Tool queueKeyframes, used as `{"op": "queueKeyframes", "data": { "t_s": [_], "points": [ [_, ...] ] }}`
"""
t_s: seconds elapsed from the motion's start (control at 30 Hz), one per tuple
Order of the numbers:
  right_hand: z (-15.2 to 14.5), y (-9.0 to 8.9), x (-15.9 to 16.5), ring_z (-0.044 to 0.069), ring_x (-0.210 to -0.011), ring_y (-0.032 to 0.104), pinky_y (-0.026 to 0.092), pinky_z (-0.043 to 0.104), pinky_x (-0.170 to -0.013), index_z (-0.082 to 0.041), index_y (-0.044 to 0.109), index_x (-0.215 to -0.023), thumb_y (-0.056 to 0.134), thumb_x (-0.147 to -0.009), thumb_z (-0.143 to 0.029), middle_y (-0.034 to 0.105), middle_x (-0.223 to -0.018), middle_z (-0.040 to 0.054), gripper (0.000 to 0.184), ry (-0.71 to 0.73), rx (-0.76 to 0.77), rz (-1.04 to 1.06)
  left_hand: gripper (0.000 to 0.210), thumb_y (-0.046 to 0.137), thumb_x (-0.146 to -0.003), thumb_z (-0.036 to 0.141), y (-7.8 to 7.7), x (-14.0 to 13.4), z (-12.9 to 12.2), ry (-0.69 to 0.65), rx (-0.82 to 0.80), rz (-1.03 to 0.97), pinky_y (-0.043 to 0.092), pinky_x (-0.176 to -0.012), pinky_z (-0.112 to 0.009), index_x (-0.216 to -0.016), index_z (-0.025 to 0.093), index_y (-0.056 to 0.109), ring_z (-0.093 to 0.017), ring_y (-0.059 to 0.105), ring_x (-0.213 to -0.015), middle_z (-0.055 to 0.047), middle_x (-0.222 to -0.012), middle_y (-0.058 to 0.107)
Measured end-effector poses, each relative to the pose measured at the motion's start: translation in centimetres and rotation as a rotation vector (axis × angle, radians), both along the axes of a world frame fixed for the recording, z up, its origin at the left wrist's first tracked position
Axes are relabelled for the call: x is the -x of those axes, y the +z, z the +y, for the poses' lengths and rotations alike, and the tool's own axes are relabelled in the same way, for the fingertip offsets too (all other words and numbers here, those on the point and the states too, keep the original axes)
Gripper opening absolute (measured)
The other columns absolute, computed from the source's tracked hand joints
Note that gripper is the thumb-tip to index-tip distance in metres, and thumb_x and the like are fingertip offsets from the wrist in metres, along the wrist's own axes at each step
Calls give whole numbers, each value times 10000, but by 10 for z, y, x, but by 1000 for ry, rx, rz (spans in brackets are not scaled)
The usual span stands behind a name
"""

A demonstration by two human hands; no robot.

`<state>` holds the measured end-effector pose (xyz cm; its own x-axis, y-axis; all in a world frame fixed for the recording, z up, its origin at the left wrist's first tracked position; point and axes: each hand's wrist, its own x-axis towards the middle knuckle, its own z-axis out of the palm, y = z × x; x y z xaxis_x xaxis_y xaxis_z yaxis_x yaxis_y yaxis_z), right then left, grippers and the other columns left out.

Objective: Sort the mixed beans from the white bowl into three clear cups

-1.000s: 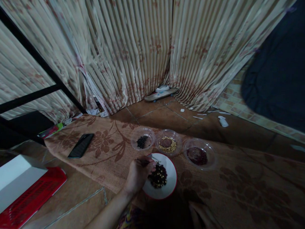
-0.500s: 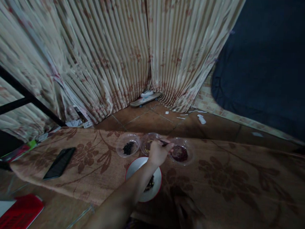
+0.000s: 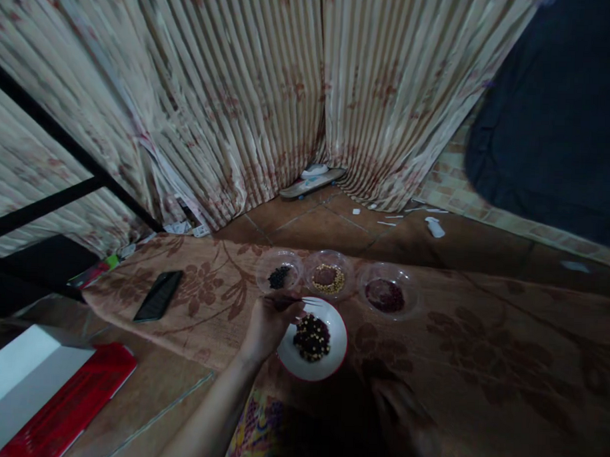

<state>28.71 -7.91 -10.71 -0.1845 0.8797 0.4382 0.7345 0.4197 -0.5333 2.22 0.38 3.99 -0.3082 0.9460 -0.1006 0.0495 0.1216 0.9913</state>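
Observation:
My left hand (image 3: 270, 324) is closed on a dark-handled pair of tweezers (image 3: 295, 301), whose light tips point right over the near bowl's far rim. Below them stands a white bowl (image 3: 337, 346) with a red rim, holding mixed dark and yellow beans (image 3: 312, 337). Behind it are three clear plastic bowls: one with black beans (image 3: 279, 277), one with yellow kernels (image 3: 336, 280), one with dark red beans (image 3: 390, 296). In deep shadow to the right of the white bowl, my right hand (image 3: 399, 402) rests low; its fingers are hard to make out.
A black phone (image 3: 158, 295) lies on the patterned brown cloth (image 3: 216, 332) to the left. A white and red box (image 3: 74, 394) is on the floor at lower left. Striped curtains (image 3: 249, 106), a sandal (image 3: 314, 183) and white scraps (image 3: 435, 226) are beyond the cloth.
My left hand has drawn back from the clear bowls to the left edge of the white bowl, uncovering the yellow kernels. The view has shifted, so the scene sits further right.

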Motion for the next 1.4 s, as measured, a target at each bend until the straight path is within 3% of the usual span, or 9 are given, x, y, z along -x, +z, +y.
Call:
{"op": "queueKeyframes", "data": {
  "t_s": [0.17, 0.53, 0.8, 1.03, 1.4],
  "points": [
    [3, -2, -4, 173, -878, 715, 552, 278, -793, -234, 721, -1000, 432, -991, -380, 750, -968, 45, 324, 23, -48, -48, 225, 766, -704, 306, -22, 2, -27, 49, 112, -19, 498, -485, -197, -842, 142, 700, -146, 672, -562, -30, -646, 719],
    [2, 1, -5, 159, -869, 720, 557, 254, -778, -240, 725, -985, 445, -986, -363, 751, -975, 38, 306, 24, -41, -54, 105, 658, -793, 217, -46, -3, -21, -177, -23, 201, 569, -679, -271, -855, 181, 736, -177, 705, -704, -46, -776, 739],
    [5, 8, -2, 155, -816, 725, 562, 235, -723, -235, 725, -961, 440, -988, -368, 751, -930, 38, 315, 14, -88, -64, 104, 647, -803, 211, -42, -3, -19, -229, -18, 279, 570, -731, -269, -847, 203, 740, -192, 719, -804, -47, -856, 758],
    [5, 6, -5, 160, -830, 727, 570, 248, -744, -231, 721, -978, 439, -984, -351, 755, -933, 41, 306, 27, -96, -67, 121, 647, -794, 216, -49, -3, -17, -191, -16, 242, 555, -668, -255, -880, 191, 728, -181, 707, -724, -39, -789, 746],
    [4, 4, -5, 159, -833, 725, 567, 252, -730, -235, 718, -991, 413, -997, -361, 752, -945, 40, 330, 25, -81, -81, 109, 632, -797, 218, -42, -3, -15, -223, -9, 274, 545, -657, -255, -852, 193, 723, -188, 712, -722, -43, -780, 750]
  ]
}}
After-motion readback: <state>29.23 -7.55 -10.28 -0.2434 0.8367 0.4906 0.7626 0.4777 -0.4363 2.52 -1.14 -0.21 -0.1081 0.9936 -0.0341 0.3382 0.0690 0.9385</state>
